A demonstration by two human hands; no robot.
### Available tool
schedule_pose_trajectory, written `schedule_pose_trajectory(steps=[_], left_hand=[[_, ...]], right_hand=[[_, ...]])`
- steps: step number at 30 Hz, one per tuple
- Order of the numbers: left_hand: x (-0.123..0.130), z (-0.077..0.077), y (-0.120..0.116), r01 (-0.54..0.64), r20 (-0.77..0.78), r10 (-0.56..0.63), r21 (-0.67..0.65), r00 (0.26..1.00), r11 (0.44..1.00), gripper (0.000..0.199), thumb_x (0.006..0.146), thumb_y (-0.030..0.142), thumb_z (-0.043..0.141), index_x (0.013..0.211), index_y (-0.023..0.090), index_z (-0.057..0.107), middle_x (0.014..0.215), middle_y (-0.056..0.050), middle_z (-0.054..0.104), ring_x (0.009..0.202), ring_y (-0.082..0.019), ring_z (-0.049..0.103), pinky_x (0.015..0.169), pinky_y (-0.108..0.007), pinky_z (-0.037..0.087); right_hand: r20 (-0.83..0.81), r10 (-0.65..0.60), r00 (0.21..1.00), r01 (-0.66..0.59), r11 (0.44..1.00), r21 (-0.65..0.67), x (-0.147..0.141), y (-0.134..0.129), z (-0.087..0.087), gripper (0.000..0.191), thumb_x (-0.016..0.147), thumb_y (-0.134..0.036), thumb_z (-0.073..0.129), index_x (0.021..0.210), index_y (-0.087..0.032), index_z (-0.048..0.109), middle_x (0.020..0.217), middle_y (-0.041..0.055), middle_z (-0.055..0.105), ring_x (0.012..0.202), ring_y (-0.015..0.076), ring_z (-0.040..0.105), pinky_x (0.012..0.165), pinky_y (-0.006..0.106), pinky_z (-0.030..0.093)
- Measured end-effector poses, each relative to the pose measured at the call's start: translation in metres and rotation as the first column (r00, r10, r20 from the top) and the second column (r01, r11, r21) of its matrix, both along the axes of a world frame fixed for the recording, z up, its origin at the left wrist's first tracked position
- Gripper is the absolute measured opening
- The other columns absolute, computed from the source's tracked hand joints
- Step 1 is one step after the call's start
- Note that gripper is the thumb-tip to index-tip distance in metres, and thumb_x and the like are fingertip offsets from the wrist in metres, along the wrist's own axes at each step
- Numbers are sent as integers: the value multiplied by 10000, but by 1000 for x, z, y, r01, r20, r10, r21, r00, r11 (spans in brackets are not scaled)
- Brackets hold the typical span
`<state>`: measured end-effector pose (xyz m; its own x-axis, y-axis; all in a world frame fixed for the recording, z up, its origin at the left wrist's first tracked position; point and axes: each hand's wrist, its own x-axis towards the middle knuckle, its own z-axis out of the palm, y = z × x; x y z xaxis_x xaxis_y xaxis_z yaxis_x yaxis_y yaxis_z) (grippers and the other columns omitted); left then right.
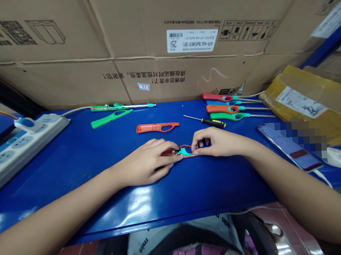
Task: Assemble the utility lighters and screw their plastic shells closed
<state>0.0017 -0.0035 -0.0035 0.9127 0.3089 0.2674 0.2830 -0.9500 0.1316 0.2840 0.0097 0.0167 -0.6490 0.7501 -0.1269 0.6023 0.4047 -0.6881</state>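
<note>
On the blue table in front of me lies an opened red gas lighter (185, 146) with a teal trigger part (184, 152) showing inside its shell. My left hand (151, 161) covers the lighter's handle end, its fingers closed on it. At the other end, the fingertips of my right hand (214, 141) pinch near the trigger; any small part between them is hidden. Just beyond my hands is a loose orange shell half (156, 128). A screwdriver with a black and yellow handle (214, 123) rests beyond my right hand.
Several assembled lighters (222, 108) lie at back right, beside a yellow package (303, 97) and a phone (288, 146). At back left are a green shell half (111, 118) and an opened green lighter (123, 106). A power strip (25, 142) stands left; a cardboard box (144, 68) closes off the back.
</note>
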Motion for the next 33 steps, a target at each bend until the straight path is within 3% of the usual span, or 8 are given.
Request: schedule_pose_trajectory(steps=[8,15,21,33], left_hand=[[0,2,-3,-6,-16,5,-38,1000,999,430,1002,193,494,1415,210,612,1320,-178,604,1208,-305,587,1013,-486,485],[-14,12,13,-27,172,82,-300,982,953,407,1019,131,471,1367,257,641,1332,-102,622,1275,-245,565,1103,-446,470],[-27,14,29,-20,106,64,-380,992,925,408,992,153,538,1368,275,644,1332,-98,631,1281,-248,576,1126,-482,462],[-28,8,33,-19,74,51,-377,996,926,345,1012,215,551,1329,260,680,1278,-103,647,1213,-233,610,1080,-437,493]], right_hand=[[5,0,1000,0,1000,-6,0,1,0,150,839,-289,692,879,-167,768,892,48,747,775,157,615,734,286,482],[20,-1,1000,1,1000,-20,-1,-1,6,122,843,-264,694,876,-172,767,908,49,747,812,165,632,724,280,473],[37,-11,999,12,1000,-27,0,-1,7,129,847,-280,701,884,-172,762,925,52,746,828,168,634,725,278,474],[38,5,999,-4,1000,-20,2,-1,7,143,858,-295,696,896,-168,752,930,51,733,833,165,635,756,281,484]])
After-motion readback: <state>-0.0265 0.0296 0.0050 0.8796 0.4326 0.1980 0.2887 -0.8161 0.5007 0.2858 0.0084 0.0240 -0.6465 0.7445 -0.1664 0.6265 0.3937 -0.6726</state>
